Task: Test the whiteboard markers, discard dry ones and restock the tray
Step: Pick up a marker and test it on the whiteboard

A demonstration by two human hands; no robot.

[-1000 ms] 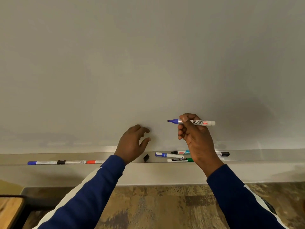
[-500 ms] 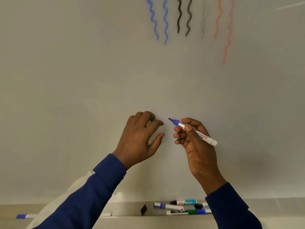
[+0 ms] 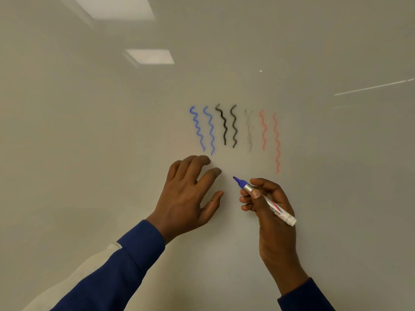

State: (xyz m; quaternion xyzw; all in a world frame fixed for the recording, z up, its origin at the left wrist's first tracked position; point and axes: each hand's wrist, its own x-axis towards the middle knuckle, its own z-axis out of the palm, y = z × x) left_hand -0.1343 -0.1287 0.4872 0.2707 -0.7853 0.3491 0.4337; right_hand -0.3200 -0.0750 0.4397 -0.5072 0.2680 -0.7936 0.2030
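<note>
Raised toward squiggles (image 3: 224,131): right hand (image 3: 271,221) pinches uncapped blue marker (image 3: 278,209), tip past fingertips; left hand (image 3: 184,198) fingers spread.

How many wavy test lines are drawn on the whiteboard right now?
7, in one row on the whiteboard above the blue marker: two blue lines at the left, two black lines, one faint grey line, then two red lines at the right. None looks hidden.

Whiteboard (image 3: 89,176): blue, black, grey, red squiggles (image 3: 225,133).
</note>
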